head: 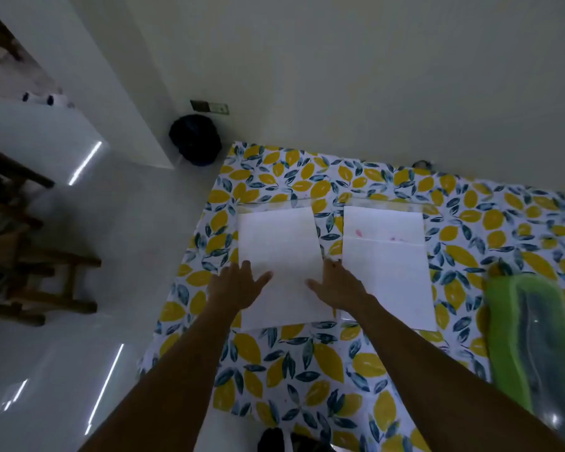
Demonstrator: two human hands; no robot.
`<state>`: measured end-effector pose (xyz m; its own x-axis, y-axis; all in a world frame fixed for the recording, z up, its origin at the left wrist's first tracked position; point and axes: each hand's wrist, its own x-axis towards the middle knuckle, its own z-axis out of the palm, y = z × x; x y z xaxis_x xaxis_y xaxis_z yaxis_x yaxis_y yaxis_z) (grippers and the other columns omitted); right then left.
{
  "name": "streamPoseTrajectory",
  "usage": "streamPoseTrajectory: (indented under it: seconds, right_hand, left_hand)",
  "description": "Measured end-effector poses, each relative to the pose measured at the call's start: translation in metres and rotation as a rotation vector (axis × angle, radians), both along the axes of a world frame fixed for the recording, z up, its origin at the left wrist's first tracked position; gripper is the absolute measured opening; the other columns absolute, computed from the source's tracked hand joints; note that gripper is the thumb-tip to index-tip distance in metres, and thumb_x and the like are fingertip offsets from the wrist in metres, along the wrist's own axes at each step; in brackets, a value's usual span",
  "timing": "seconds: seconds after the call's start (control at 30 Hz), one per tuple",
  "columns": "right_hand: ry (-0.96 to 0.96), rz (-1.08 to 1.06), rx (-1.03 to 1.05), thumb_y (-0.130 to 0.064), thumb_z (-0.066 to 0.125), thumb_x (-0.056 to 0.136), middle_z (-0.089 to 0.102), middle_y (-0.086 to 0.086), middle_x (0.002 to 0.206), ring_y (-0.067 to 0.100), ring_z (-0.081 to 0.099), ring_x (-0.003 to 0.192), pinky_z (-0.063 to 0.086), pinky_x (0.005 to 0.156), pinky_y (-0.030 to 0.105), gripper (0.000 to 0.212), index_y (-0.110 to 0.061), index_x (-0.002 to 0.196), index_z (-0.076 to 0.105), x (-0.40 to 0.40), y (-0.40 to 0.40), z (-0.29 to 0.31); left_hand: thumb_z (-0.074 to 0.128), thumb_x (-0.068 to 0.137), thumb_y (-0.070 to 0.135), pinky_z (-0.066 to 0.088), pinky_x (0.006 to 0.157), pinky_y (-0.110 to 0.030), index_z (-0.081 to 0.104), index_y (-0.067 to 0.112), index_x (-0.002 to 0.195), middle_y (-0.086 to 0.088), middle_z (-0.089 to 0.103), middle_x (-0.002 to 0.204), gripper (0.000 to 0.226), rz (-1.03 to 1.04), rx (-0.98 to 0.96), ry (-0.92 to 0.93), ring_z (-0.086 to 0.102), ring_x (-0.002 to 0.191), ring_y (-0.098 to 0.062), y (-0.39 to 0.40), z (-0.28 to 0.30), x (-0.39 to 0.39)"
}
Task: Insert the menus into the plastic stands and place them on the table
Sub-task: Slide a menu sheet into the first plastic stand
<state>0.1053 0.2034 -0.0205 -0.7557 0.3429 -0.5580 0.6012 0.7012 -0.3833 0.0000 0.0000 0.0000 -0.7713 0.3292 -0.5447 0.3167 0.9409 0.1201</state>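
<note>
Two white menu sheets lie flat side by side on the table. The left menu [279,243] sits in or on a clear plastic stand whose rim [252,205] shows past its far edge. The right menu [387,265] has faint pink marks and a clear stand edge [385,201] beyond it. My left hand [238,285] rests fingers spread on the left menu's left edge. My right hand [336,285] lies spread on that menu's right edge, in the gap between the sheets. Neither hand grips anything.
A lemon-print cloth [307,370] covers the table, which stands against a pale wall. A green-rimmed object [532,337] lies at the right. Wooden chairs [30,262] stand on the glossy floor at left, and a dark bag [194,140] sits by the table's far corner.
</note>
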Motion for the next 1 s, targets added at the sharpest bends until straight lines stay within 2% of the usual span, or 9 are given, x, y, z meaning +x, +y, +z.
streamPoseTrajectory:
  seconds: [0.17,0.3,0.43,0.6,0.7,0.83,0.93,1.0]
  right_hand:
    - [0.026,-0.108,0.008,-0.048,0.049,0.096,0.030,0.020,0.156,0.041,0.044,0.135,0.042,0.106,0.046,0.075,-0.006,0.152,0.022,0.008,-0.008,-0.009]
    - [0.044,-0.190,0.016,-0.038,0.048,0.097,0.043,0.023,0.141,0.042,0.051,0.123,0.045,0.099,0.044,0.060,-0.005,0.145,0.033,0.016,-0.018,-0.011]
    - [0.055,-0.307,0.019,-0.034,0.050,0.095,0.050,0.022,0.128,0.040,0.055,0.113,0.047,0.093,0.042,0.051,-0.004,0.136,0.039,0.024,-0.030,-0.014]
    - [0.082,-0.510,-0.096,-0.034,0.054,0.092,0.055,0.023,0.125,0.040,0.056,0.114,0.046,0.093,0.041,0.052,-0.005,0.134,0.043,0.027,-0.041,-0.009]
    - [0.131,-0.585,-0.133,-0.029,0.055,0.090,0.061,0.019,0.123,0.037,0.059,0.112,0.048,0.089,0.039,0.047,-0.008,0.132,0.048,0.037,-0.052,-0.001]
    - [0.219,-0.694,-0.199,-0.015,0.049,0.088,0.064,0.012,0.126,0.033,0.060,0.113,0.050,0.088,0.036,0.043,-0.015,0.130,0.058,0.054,-0.071,0.018]
    - [0.314,-0.722,-0.150,-0.010,0.048,0.090,0.067,0.012,0.123,0.033,0.060,0.111,0.042,0.081,0.029,0.032,-0.015,0.116,0.065,0.066,-0.084,0.035]
    - [0.402,-0.724,-0.114,-0.011,0.050,0.091,0.071,0.011,0.116,0.032,0.063,0.105,0.047,0.081,0.033,0.025,-0.020,0.104,0.069,0.076,-0.092,0.045]
  left_hand:
    - [0.033,0.091,0.072,0.044,0.101,-0.051,0.032,0.012,0.146,-0.024,0.032,0.150,0.082,0.082,0.037,-0.017,0.047,0.128,-0.042,0.001,-0.019,0.012]
    - [0.038,0.090,0.072,0.044,0.102,-0.055,0.030,0.012,0.146,-0.030,0.026,0.152,0.083,0.161,0.103,-0.022,0.044,0.130,-0.046,0.003,-0.030,0.014]
    - [0.044,0.090,0.068,0.046,0.099,-0.050,0.028,0.010,0.148,-0.029,0.038,0.142,0.083,0.248,0.147,-0.017,0.050,0.122,-0.046,-0.001,-0.033,0.021]
    - [0.051,0.086,0.070,0.045,0.099,-0.050,0.032,0.011,0.147,-0.027,0.044,0.137,0.087,0.352,0.270,-0.049,0.050,0.121,-0.045,-0.008,-0.035,0.021]
    - [0.052,0.084,0.072,0.045,0.100,-0.049,0.034,0.012,0.147,-0.026,0.047,0.138,0.089,0.367,0.319,-0.048,0.049,0.124,-0.044,-0.020,-0.030,0.021]
    - [0.054,0.083,0.071,0.050,0.095,-0.048,0.040,0.015,0.142,-0.024,0.053,0.131,0.082,0.366,0.379,-0.021,0.056,0.115,-0.042,-0.040,-0.007,0.021]
    - [0.058,0.086,0.064,0.052,0.085,-0.040,0.045,0.011,0.137,-0.019,0.059,0.127,0.075,0.382,0.494,-0.009,0.060,0.111,-0.037,-0.057,0.015,0.022]
    - [0.060,0.088,0.058,0.048,0.081,-0.035,0.049,0.009,0.134,-0.017,0.061,0.126,0.068,0.407,0.565,0.013,0.060,0.112,-0.036,-0.067,0.030,0.023]
